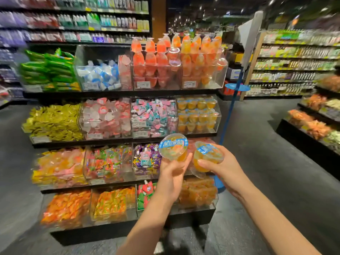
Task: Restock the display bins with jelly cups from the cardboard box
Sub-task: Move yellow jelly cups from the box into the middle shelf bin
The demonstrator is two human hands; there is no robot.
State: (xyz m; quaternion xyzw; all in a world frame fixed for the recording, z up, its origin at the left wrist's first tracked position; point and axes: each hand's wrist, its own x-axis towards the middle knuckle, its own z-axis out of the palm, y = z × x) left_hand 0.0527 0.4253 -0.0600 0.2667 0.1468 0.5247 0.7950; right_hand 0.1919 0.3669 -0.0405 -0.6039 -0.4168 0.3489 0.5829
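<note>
risk: the stacked orange jelly cups in the second-shelf bin (198,115) are sitting close together, so forcing another in could be toppling a row. the left hand (172,169) is curling its fingers under one orange jelly cup (173,147); the right hand (223,165) is gripping a tilted second cup (207,155). both cups are clear, blue-lidded, and hovering before the lower shelves. the cardboard box is not showing.

I'm standing in a supermarket aisle, no doubt about it. Straight ahead at 12 o'clock there's a tiered candy stand (127,183) with clear display bins (155,74) full of jelly cups and wrapped sweets, little price tags (142,84) on the fronts. Long shelves of bottles (103,21) run at 11 o'clock, more stocked shelving (294,59) at 2 o'clock, dark floor (257,144) between.
</note>
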